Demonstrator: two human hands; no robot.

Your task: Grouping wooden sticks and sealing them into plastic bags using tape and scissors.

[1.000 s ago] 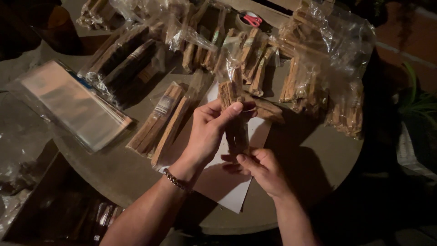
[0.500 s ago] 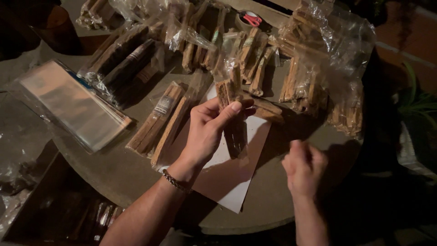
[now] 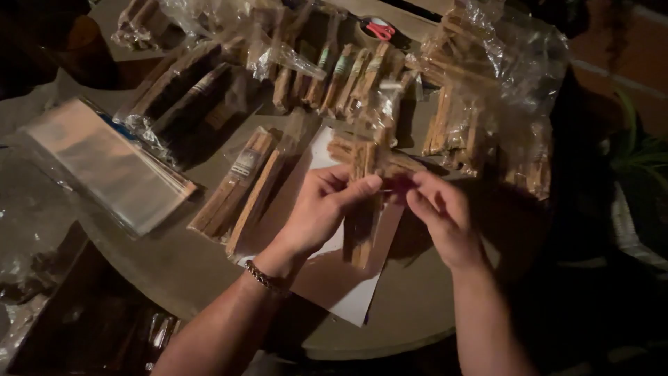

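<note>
My left hand (image 3: 323,209) pinches the upper part of a small bundle of wooden sticks (image 3: 363,230), held upright over a white sheet of paper (image 3: 348,292) on a round table (image 3: 417,313). My right hand (image 3: 438,212) meets it from the right, fingertips touching the bundle's top where a thin band or wrap seems to be, though the dim light hides the detail. A bracelet sits on my left wrist.
Wrapped stick bundles (image 3: 243,188) lie to the left of the paper. More bundles in clear plastic bags (image 3: 487,104) crowd the back and right. A stack of flat clear sleeves (image 3: 104,167) lies at the left. Red-handled scissors (image 3: 379,29) rest at the far edge.
My right hand dropped away to the lower right half a second ago and has now come back up to the top of the bundle. My left hand has kept its hold.
</note>
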